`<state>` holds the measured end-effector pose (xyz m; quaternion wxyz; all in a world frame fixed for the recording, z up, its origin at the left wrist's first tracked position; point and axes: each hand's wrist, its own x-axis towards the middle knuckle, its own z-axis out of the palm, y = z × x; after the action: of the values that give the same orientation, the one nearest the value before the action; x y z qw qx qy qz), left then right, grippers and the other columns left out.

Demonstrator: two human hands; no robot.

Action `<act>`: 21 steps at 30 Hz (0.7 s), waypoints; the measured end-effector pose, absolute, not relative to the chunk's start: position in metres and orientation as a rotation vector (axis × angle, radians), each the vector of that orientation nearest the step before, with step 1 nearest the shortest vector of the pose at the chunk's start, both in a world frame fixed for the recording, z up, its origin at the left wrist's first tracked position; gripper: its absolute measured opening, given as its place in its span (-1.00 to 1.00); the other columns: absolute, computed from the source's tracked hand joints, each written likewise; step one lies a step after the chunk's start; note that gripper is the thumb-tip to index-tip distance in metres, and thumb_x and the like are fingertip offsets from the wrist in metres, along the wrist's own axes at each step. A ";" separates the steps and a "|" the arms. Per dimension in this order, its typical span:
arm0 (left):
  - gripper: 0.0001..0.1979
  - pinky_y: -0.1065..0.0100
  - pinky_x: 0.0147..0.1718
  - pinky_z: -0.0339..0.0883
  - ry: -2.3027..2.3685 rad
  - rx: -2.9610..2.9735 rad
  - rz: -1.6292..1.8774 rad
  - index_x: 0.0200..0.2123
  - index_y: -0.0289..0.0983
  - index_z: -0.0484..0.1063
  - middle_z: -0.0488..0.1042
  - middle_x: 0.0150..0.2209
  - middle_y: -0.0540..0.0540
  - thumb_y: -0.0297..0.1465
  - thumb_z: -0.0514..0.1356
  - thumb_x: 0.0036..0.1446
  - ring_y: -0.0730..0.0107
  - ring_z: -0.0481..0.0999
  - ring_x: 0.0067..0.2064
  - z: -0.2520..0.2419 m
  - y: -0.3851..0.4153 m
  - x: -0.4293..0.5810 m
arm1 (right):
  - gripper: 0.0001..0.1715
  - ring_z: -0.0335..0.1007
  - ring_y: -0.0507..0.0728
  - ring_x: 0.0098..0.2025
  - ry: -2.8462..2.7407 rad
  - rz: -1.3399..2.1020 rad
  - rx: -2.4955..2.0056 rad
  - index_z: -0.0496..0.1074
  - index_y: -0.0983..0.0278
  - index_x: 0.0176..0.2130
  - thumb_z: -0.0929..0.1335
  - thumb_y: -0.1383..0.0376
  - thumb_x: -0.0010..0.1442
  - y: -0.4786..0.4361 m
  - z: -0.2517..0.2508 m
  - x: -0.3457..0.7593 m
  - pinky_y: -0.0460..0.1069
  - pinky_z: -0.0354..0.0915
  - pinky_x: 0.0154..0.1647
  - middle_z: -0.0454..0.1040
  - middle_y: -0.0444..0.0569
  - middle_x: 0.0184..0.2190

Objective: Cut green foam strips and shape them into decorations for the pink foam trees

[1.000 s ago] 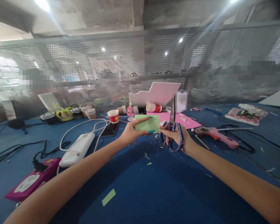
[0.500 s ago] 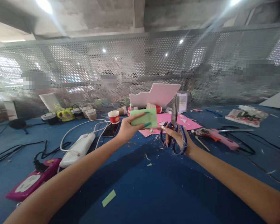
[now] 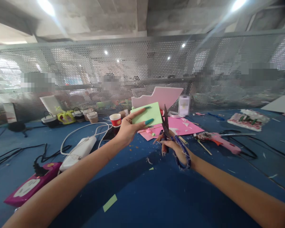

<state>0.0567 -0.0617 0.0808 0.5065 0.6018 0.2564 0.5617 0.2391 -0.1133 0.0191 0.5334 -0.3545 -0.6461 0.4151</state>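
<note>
Pinching green paper (image 3: 154, 114) between thumb and fingers, the left hand (image 3: 127, 128) holds it at ten o'clock from the scissors (image 3: 166, 127), gripped by their handles in the right hand (image 3: 177, 149), blades slightly parted. The sheet is probably light and easily creased, best held near an edge. On the blue worktop (image 3: 137, 202), a glue gun (image 3: 225, 143) lies at the scissors' three o'clock; a perforated screen (image 3: 90, 63) stands beyond, towards twelve.
</note>
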 end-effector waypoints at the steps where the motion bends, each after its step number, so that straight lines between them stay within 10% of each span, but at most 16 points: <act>1: -0.41 0.28 -0.24 0.54 0.615 1.441 1.339 -0.04 -0.21 0.46 0.48 -0.02 -0.14 -0.49 0.39 -0.25 0.21 0.54 -0.14 0.080 -0.062 0.057 | -0.85 0.26 -0.01 -0.61 -1.547 0.983 -0.846 0.30 0.24 -0.31 0.30 0.22 0.08 -0.116 0.021 0.239 -0.07 0.25 -0.53 0.39 -0.19 -0.58; 21: -0.48 0.27 -0.18 0.50 0.747 1.801 1.374 -0.04 -0.21 0.47 0.54 -0.12 -0.08 -0.44 0.36 -0.17 0.26 0.55 -0.18 0.083 -0.082 0.063 | -0.87 0.22 -0.03 -0.65 -1.495 0.919 -0.912 0.24 0.21 -0.35 0.30 0.22 0.10 -0.112 0.012 0.240 -0.09 0.23 -0.63 0.33 -0.22 -0.57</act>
<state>0.0633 -0.0825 0.0829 0.3691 0.7018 0.2911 0.5353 0.2404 -0.1125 0.0117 0.5496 -0.3853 -0.6315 0.3881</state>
